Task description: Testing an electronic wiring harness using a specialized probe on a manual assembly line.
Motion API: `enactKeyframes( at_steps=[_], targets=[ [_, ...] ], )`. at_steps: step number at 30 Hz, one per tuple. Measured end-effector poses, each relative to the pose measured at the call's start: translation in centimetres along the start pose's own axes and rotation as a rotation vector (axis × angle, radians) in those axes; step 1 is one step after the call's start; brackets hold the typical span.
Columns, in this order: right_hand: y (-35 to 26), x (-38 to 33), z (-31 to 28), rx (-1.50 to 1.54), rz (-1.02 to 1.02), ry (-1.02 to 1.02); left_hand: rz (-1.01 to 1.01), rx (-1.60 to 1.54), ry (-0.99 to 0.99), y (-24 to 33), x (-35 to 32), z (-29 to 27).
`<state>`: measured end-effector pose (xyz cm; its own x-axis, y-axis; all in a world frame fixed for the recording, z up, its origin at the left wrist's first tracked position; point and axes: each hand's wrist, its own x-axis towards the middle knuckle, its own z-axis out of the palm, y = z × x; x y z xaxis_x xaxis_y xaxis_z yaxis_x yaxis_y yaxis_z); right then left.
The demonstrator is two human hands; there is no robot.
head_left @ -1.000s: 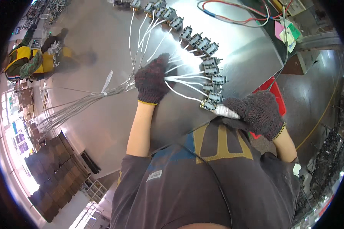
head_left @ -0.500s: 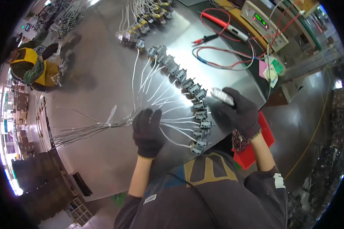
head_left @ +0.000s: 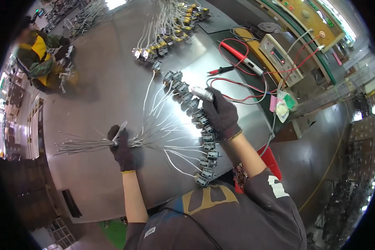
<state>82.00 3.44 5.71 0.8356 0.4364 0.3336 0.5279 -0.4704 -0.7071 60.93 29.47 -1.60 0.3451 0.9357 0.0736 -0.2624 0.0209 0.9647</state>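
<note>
My left hand (head_left: 121,148), in a dark knit glove, presses on a bundle of thin white wires (head_left: 91,144) where they gather on the steel table (head_left: 96,83); a white cable tie sticks up from the fingers. The wires fan out rightward to a curved row of small grey connector blocks (head_left: 204,137). My right hand (head_left: 221,116), also gloved, grips a silver pen-shaped tool (head_left: 202,93) over the upper part of that row.
More connector harnesses (head_left: 171,25) lie at the table's far end. Red and black test probes (head_left: 237,54) and a beige meter box (head_left: 279,52) sit at the right. A red bin (head_left: 271,160) stands by my right elbow. Another person (head_left: 39,58) works at the far left.
My left hand has slid left along the wires to the bundled end. My right hand has moved up the connector row with the silver tool. The view has tilted further over the table.
</note>
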Motion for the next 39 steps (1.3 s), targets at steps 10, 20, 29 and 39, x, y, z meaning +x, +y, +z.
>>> enactKeyframes(
  at_steps=[10, 20, 29, 39],
  targets=[
    [3.3, -7.1, -4.7, -0.434, -0.069, -0.002, -0.126, -0.189, 0.191, -0.2, 4.5, -1.3],
    [-3.1, 1.8, 2.2, -0.155, -0.543, 0.097, -0.254, -0.146, 0.063, 1.5, 13.8, -8.7],
    [-9.5, 16.0, 19.6, -0.157, -0.609, -0.207, 0.014, -0.178, 0.281, 0.9, 14.7, -5.6],
    [-9.0, 6.4, 12.3, -0.244, -0.445, -0.444, 0.200, -0.018, 0.300, 0.0, 13.8, -4.1]
  ],
)
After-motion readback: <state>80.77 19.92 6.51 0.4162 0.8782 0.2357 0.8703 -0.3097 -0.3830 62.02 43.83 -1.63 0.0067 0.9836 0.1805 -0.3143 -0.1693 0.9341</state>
